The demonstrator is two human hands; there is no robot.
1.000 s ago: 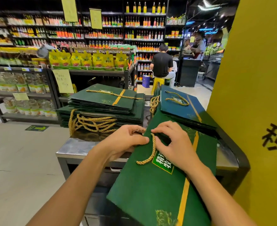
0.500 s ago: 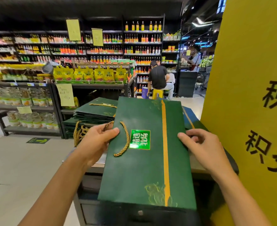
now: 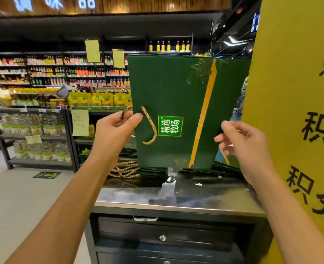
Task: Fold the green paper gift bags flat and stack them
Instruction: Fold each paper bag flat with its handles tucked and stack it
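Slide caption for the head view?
Left hand and right hand hold a flattened green gift bag vertically above stacked bags.

One wide-angle view from the person's head faces forward and slightly down over the steel counter toward grocery shelves at upper left; the left hand, right hand and green gift bag sit close, mid-frame

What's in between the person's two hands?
In the head view, a green paper gift bag with a gold stripe is held up between the left hand and right hand, which grip its sides.
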